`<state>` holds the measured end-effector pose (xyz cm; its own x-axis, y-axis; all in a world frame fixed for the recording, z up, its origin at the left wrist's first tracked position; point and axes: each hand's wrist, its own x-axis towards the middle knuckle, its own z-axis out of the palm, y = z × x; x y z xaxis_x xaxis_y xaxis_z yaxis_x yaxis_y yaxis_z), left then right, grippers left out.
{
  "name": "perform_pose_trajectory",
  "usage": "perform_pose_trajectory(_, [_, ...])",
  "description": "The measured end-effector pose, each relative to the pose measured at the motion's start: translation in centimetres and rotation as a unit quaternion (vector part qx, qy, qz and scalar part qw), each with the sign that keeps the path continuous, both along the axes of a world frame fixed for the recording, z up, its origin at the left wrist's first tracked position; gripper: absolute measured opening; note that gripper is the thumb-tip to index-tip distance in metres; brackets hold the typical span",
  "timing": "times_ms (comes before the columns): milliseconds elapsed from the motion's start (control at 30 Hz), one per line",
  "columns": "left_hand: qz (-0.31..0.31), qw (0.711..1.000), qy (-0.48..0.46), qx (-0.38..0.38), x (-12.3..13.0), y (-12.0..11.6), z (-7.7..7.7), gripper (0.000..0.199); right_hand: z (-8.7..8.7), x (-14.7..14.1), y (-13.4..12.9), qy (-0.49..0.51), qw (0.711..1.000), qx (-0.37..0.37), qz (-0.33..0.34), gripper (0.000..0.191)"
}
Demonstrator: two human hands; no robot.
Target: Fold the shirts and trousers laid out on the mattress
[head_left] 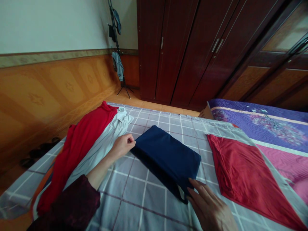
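Note:
A navy-blue garment [166, 154], folded into a flat rectangle, lies at a slant on the checked bed sheet. Its kind is hidden by the folds; a small white label shows [181, 192] at the near edge. My left hand [122, 145] is closed in a pinch on its left corner. At the near right corner, my right hand [210, 202] rests against the cloth with fingers stretched out and not wrapped round it. To the right a red garment [240, 170] lies spread and partly folded.
Left of the navy garment lie a long red cloth [79, 141] and a pale blue cloth [103, 141]. A purple and pink floral bedspread [264, 125] covers the right side. Beyond stand a dark wardrobe [183, 48] and a coat rack [117, 41]. Footwear [36, 153] sits on the floor.

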<state>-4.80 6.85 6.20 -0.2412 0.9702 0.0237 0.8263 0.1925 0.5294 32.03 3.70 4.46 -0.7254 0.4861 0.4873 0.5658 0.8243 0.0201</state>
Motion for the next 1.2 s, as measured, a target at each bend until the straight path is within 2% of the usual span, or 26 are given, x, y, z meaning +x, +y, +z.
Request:
perform_pose_trajectory(133, [-0.015,0.999,-0.016,-0.029,-1.0,-1.4,-1.3,0.013,-1.1,-0.1,-0.7,0.014,0.999,0.033,0.017,0.025])
perform_pose_trajectory(267, [-0.016,0.999,-0.006,-0.037,-0.5,-1.7,-2.4,0.008,-1.6,-0.6,-1.0,0.015,0.999,0.032,0.020,0.025])
perform_pose_trajectory(367, [-0.018,0.999,0.015,-0.042,0.1,-1.6,-1.8,0.008,-1.0,-0.7,-0.8,-0.001,1.000,0.017,0.021,0.024])
perform_pose_trajectory(467, [-0.031,0.997,0.061,-0.038,0.5,-1.1,-0.4,0.011,0.0,-0.6,-0.6,-0.010,1.000,-0.010,0.020,0.022])
perform_pose_trajectory(600, [-0.043,0.996,0.074,0.031,0.8,1.4,0.7,0.023,0.8,-1.0,-0.5,-0.003,0.999,-0.037,0.011,0.020])
perform_pose_trajectory(700, [-0.037,0.997,0.022,0.057,1.4,4.9,0.1,0.030,0.6,-1.6,-0.6,0.007,1.000,-0.022,0.010,0.020])
perform_pose_trajectory(800, [-0.042,0.998,0.000,0.039,2.3,7.8,-1.2,0.024,-0.3,-2.0,-0.9,0.010,1.000,-0.016,-0.002,0.021])
perform_pose_trajectory(900, [-0.045,0.999,0.007,0.027,2.9,8.9,-2.2,0.019,-1.8,-2.0,-1.4,0.013,0.999,-0.030,-0.025,0.024])
perform_pose_trajectory(1000, [-0.029,0.999,0.025,0.028,2.9,8.5,-2.6,0.016,-2.9,-1.7,-1.9,0.042,0.998,-0.016,-0.049,0.028])
perform_pose_trajectory(1100, [-0.018,0.997,0.050,0.051,3.3,7.6,-1.8,0.008,-1.9,-1.4,-1.8,0.039,0.998,-0.022,-0.032,0.022])
perform_pose_trajectory(1200, [-0.050,0.988,0.083,0.122,5.0,6.8,-0.1,0.018,0.7,-1.7,-0.6,0.026,0.998,-0.048,-0.026,0.018])
